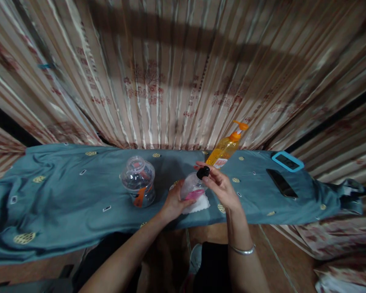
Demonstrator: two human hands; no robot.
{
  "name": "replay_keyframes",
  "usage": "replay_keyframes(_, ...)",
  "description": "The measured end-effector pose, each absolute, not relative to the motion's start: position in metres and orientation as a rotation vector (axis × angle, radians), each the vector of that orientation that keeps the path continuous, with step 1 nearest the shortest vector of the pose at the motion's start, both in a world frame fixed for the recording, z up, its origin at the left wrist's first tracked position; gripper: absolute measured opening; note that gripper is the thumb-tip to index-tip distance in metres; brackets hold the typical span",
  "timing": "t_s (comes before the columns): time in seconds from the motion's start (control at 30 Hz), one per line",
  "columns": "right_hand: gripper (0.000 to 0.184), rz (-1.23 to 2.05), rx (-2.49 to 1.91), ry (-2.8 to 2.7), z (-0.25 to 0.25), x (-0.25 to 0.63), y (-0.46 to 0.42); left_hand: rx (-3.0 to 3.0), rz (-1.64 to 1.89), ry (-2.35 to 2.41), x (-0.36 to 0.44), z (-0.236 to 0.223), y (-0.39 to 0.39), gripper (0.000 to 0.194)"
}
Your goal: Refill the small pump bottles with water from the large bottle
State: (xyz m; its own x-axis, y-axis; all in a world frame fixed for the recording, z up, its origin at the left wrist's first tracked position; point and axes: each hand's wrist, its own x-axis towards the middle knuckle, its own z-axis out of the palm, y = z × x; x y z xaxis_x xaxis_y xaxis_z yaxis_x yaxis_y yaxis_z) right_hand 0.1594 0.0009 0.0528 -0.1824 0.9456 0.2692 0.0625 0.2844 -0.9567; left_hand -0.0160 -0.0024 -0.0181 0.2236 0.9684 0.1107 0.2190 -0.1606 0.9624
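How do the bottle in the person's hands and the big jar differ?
The bottle is held in the left hand, while the jar stands untouched.
The bottle has a black cap at its neck, in the right hand's fingers; the jar's mouth is uncovered.
The bottle shows pink, the jar orange.
Both are see-through.

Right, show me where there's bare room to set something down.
Widest: the teal tablecloth left of the clear plastic jar, though creased. Smaller: between the orange pump bottle and the black phone. Crowded: the middle, where left hand, right hand, pink-liquid bottle and white scalloped cloth sit close together.
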Motion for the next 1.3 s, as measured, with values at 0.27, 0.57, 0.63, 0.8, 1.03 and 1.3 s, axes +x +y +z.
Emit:
replay_keyframes(0.27, 0.039, 0.928, -0.969, -1.477, 0.039, 0.153, 0.007, 1.590, 1.028, 1.121, -0.015, -0.019, -0.001, 0.049)
replay_keyframes(0.57, 0.044, 0.978, -0.945, -1.560, 0.050, 0.159, 0.002, 1.575, 0.997, 1.169, -0.015, -0.013, -0.003, 0.049)
replay_keyframes(0.63, 0.046, 0.951, -0.945, -1.530, 0.048, 0.159, 0.003, 1.570, 1.001, 1.159, -0.014, -0.012, -0.003, 0.049)
replay_keyframes(0.8, 0.035, 0.876, -0.957, -1.443, 0.045, 0.153, 0.006, 1.579, 1.014, 1.125, -0.014, -0.015, -0.002, 0.050)
replay_keyframes(1.03, 0.037, 0.874, -0.926, -1.332, 0.059, 0.156, 0.000, 1.601, 1.005, 1.166, -0.015, -0.014, -0.003, 0.049)
replay_keyframes(1.3, 0.042, 0.831, -1.295, -1.186, 0.005, 0.212, 0.028, 1.662, 0.948, 1.237, -0.014, -0.013, -0.003, 0.051)
